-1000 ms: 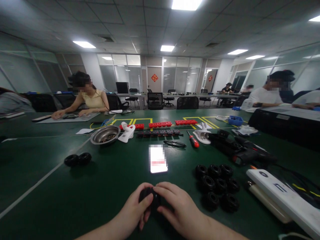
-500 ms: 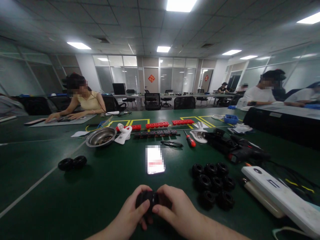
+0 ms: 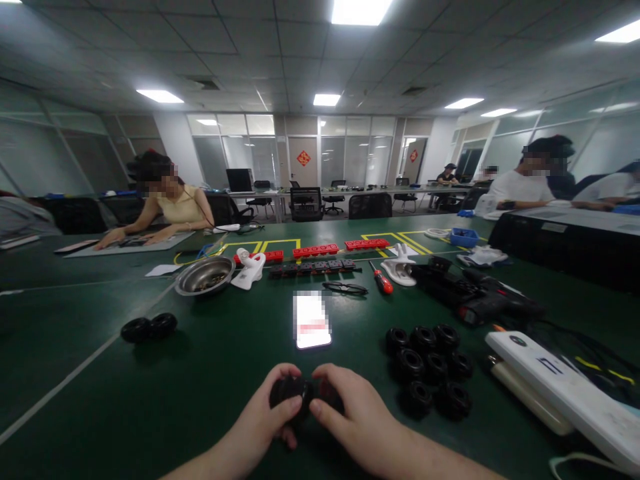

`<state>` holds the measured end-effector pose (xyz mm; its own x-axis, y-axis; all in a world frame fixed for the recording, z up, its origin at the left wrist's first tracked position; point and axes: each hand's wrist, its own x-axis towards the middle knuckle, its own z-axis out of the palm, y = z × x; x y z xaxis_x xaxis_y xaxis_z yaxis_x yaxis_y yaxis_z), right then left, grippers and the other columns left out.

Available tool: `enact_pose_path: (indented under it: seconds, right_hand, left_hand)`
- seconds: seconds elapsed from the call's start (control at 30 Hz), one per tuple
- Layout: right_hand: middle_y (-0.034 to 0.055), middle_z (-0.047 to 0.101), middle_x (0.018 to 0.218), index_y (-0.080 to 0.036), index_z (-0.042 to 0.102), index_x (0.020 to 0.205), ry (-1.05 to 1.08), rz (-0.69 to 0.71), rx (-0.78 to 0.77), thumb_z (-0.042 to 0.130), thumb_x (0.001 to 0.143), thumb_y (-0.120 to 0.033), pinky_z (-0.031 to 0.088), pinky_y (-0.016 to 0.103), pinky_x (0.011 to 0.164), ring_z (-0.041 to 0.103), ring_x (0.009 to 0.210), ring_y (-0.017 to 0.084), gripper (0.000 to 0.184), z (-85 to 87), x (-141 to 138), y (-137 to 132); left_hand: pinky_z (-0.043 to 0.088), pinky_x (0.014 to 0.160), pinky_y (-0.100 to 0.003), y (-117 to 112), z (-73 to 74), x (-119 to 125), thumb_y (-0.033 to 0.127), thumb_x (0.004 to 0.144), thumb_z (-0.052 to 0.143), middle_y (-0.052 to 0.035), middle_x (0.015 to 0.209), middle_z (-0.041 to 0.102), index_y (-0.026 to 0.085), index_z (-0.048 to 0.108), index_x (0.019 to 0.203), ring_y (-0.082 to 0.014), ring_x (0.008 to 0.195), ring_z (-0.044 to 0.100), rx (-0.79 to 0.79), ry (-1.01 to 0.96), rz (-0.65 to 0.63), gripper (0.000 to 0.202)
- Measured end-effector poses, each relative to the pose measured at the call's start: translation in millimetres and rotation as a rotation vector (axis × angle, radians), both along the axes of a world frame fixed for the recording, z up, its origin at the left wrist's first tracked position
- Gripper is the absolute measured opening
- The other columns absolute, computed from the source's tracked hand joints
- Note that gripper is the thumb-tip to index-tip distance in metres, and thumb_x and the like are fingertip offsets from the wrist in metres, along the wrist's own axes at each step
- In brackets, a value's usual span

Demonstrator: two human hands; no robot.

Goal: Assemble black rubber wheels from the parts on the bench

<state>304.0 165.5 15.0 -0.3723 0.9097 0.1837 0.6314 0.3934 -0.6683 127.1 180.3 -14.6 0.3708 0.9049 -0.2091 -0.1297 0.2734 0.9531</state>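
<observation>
Both my hands meet over a small black wheel (image 3: pixel 293 389) low in the middle of the view, just above the green table (image 3: pixel 200 380). My left hand (image 3: pixel 270 410) grips it from the left with thumb on top; my right hand (image 3: pixel 350 413) grips it from the right. To the right lies a cluster of several black wheels (image 3: pixel 429 370). Two more black wheels (image 3: pixel 149 327) lie apart at the left. A lit phone (image 3: pixel 312 320) lies face up just beyond my hands.
Farther back are a metal bowl (image 3: pixel 205 275), a red-handled screwdriver (image 3: pixel 382 279), glasses (image 3: pixel 345 288), red and black part strips (image 3: pixel 313 259), a black power drill (image 3: pixel 475 297) and a white case (image 3: pixel 565 393) at right. Other people sit at the left and right.
My hands have kept hold of the wheel and shifted their fingers slightly on it. The view has drifted a little; nothing on the table has moved.
</observation>
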Motion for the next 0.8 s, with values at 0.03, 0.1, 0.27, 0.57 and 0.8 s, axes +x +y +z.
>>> enact_pose_path:
  seconds: [0.03,0.1,0.27,0.57,0.8]
  right_hand:
    - [0.0011,0.060,0.079,-0.020,0.055,0.089,-0.027,0.000,-0.026,0.049,0.079,-0.034,0.038,0.024,0.061,0.052,0.070,0.015,0.018,-1.9,0,1]
    - [-0.0009,0.058,0.069,-0.019,0.056,0.076,-0.071,0.023,-0.047,0.048,0.080,-0.036,0.034,0.020,0.054,0.051,0.061,0.012,0.020,-5.2,-1,1]
    - [-0.0017,0.057,0.065,-0.017,0.054,0.068,-0.112,0.015,-0.034,0.056,0.073,-0.039,0.030,0.018,0.049,0.049,0.058,0.010,0.022,-7.8,-3,0]
    - [0.0020,0.060,0.087,-0.020,0.054,0.091,-0.078,0.009,0.024,0.060,0.067,-0.022,0.038,0.023,0.064,0.054,0.076,0.016,0.025,-4.5,-2,-2]
    - [0.0002,0.058,0.085,-0.022,0.053,0.093,-0.026,0.006,-0.007,0.058,0.070,-0.026,0.037,0.024,0.065,0.051,0.077,0.016,0.024,2.6,-1,-1]
  left_hand:
    - [0.045,0.042,-0.019,0,0.7,0,0.036,0.062,0.066,-0.0004,0.083,0.050,0.021,0.039,0.094,-0.0109,0.059,0.056,-0.006,0.011,-0.002,0.044]
    - [0.045,0.043,-0.020,1,1.0,0,0.037,0.059,0.067,0.0000,0.084,0.048,0.022,0.039,0.096,-0.0102,0.057,0.055,-0.018,0.030,-0.006,0.049]
    - [0.045,0.043,-0.020,1,-2.0,-2,0.041,0.057,0.068,-0.0002,0.087,0.048,0.024,0.037,0.100,-0.0109,0.060,0.056,0.065,0.044,-0.049,0.056]
    - [0.044,0.039,-0.019,0,0.1,4,0.048,0.068,0.055,-0.0004,0.076,0.053,0.021,0.029,0.102,-0.0121,0.054,0.058,0.021,0.121,-0.007,0.050]
    - [0.046,0.041,-0.020,2,1.8,2,0.038,0.067,0.060,-0.0002,0.079,0.051,0.023,0.029,0.102,-0.0113,0.056,0.057,-0.028,0.069,-0.020,0.049]
